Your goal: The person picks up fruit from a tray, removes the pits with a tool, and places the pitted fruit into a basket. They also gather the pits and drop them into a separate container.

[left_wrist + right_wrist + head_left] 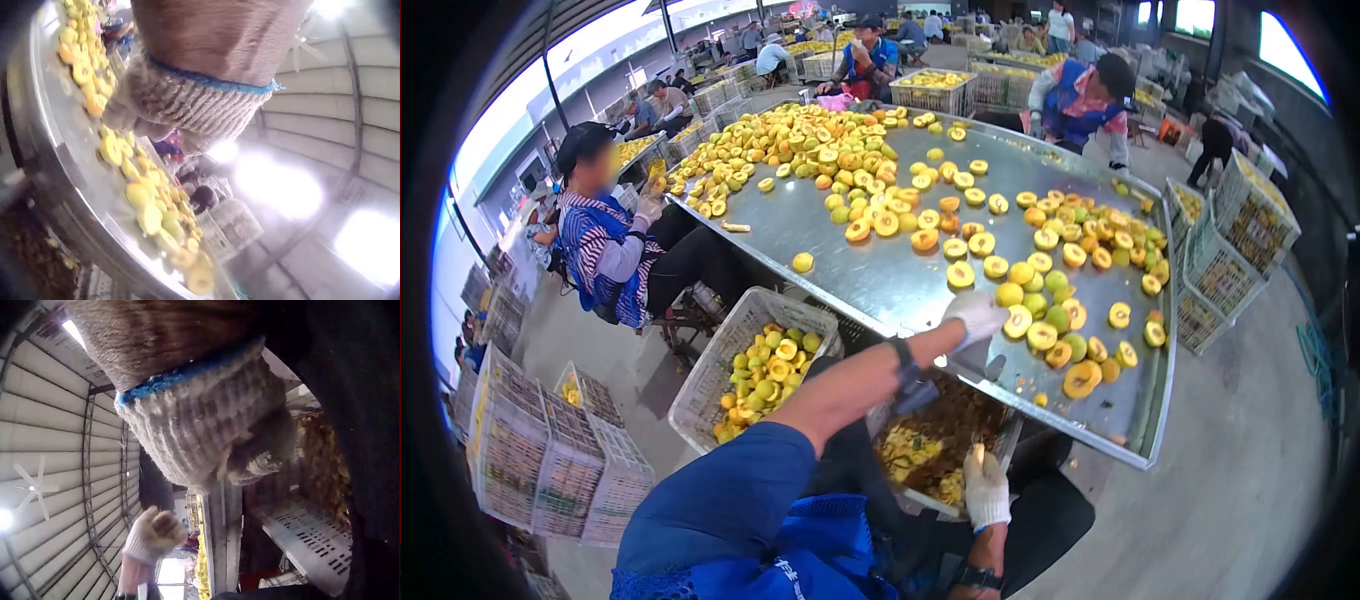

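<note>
My left hand (978,318), in a pale knit glove, reaches over the metal table (880,290), right beside yellow peach halves (1017,320). The right wrist view shows the same left hand (153,537) with bent fingers; I cannot tell if it holds anything. Low over my lap, my right hand (987,487), also gloved, grips a small tool (978,453) with a light-coloured end. Below and beside it is a crate (935,505) of brown and yellow scraps. In the right wrist view, the right glove (200,419) hides most of its grip.
A crate of peaches (690,412) stands left of my legs. More peaches (800,150) are heaped across the table's far left. Stacked crates (550,450) stand at left, others (1225,250) at right. A person (615,225) sits at the table's left side, another (1080,100) beyond it.
</note>
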{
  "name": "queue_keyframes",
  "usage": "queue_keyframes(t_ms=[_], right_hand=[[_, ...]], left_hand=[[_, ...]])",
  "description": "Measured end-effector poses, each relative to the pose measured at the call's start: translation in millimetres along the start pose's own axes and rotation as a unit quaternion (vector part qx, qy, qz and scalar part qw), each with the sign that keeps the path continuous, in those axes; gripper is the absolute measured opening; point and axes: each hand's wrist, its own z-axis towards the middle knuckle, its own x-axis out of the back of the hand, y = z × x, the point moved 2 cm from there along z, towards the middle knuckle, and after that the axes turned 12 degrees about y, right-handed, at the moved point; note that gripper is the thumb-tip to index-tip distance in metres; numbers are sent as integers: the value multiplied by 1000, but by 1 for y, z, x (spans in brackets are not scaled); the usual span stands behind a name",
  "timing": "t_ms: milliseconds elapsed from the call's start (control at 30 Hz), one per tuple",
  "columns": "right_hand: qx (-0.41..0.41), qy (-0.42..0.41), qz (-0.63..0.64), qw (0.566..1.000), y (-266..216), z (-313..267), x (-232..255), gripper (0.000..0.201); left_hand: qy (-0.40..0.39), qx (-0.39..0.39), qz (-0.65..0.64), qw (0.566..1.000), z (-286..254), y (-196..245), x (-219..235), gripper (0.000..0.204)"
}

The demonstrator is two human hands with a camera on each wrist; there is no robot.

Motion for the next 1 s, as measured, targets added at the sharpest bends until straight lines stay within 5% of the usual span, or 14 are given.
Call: queue_keyframes(t_ms=[33,100,267,433,500,633,700,733,800,833,900,933,967,1000], right_hand=[[-192,-40,20,980,-10,-1,8,25],[-286,-17,96,953,-40,-4,20,27],[-232,13,49,971,-18,1,20,26],[-175,-15,38,984,-28,2,11,23],[-235,-16,89,968,-34,1,11,20],[-229,-4,126,965,-43,-1,18,17],[-256,23,185,948,-55,-3,24,18],[-237,24,199,951,-54,0,24,20],[-238,24,228,944,-69,1,27,23],[-224,21,230,947,-72,2,25,25],[-215,20,209,954,-89,0,23,26],[-208,25,190,959,-98,0,21,28],[-212,24,188,959,-100,1,19,28],[-186,29,182,965,-99,2,19,29]], left_hand=[[-13,12,13,1000,3,13,-12,58],[1,58,18,998,19,9,-57,58],[25,119,43,992,25,15,-84,45],[31,63,4,998,17,4,-76,50],[8,77,-43,996,11,4,-68,55],[-13,79,-220,972,-15,-6,-29,52],[-127,180,-411,885,-40,-10,-3,47],[-127,180,-410,885,-54,-8,10,47],[-69,235,-606,757,-87,-7,26,40],[-65,236,-606,757,-98,-14,24,40],[-148,301,-748,573,-116,-25,18,40],[-174,304,-762,545,-128,-18,34,30],[-173,308,-762,543,-138,-8,47,30],[-103,125,-595,787,-145,1,64,28]])
